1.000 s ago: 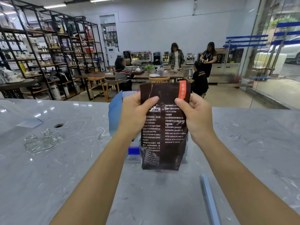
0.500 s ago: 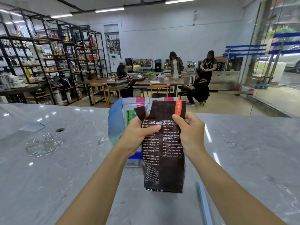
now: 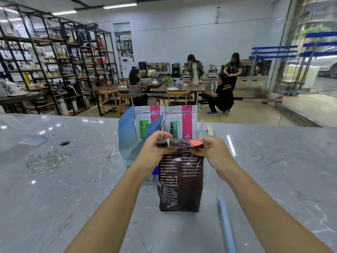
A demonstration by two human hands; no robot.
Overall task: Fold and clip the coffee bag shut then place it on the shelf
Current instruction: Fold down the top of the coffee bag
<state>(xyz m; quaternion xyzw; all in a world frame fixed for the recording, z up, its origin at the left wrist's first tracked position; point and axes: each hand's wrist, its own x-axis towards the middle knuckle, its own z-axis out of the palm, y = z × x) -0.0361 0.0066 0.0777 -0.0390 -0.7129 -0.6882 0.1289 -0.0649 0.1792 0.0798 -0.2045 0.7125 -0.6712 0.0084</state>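
While the bag stands upright on the counter, we see its top folded over toward us into a flat strip with an orange label at the right end. The left hand pinches the strip's left end, thumb on top and fingers curled under it. The right hand closes on the right end beside the label; how far its fingers wrap behind we cannot tell. A pale blue clip lies on the counter just right of the bag, apart from it and untouched. Behind the bag a clear bin holds upright pouches with pink and green labels. Black shelves line the left wall, well apart from the counter.
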